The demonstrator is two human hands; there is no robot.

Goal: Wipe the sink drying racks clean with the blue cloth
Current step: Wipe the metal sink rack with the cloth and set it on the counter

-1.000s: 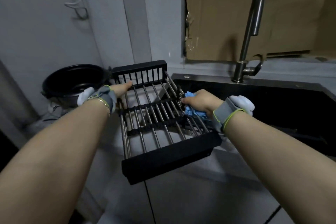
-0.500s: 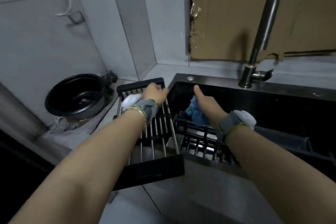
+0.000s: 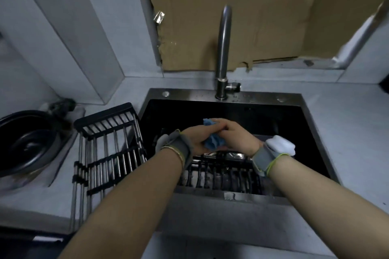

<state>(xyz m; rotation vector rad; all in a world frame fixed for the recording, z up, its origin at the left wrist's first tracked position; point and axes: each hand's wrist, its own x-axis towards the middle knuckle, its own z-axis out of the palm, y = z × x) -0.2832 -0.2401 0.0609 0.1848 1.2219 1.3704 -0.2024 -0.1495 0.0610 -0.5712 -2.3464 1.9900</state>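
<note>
While the pale table (image 3: 336,122) and its dark sink (image 3: 231,95) fill most of the view, one drying rack (image 3: 109,147) lies on the table just beside the sink's left edge, and a second rack (image 3: 221,174) sits inside the sink at its front edge. Both look stiff and light, best steadied by a black end bar. Over the sink the soft, limp blue cloth (image 3: 213,142) is bunched between the left hand (image 3: 195,139) and right hand (image 3: 237,136), both gripping it.

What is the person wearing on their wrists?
Both arms are bare, no sleeves. The left hand and right hand each have a grey wrist strap edged yellow-green, carrying a white block. A thin gold bracelet sits on the left wrist.
</note>
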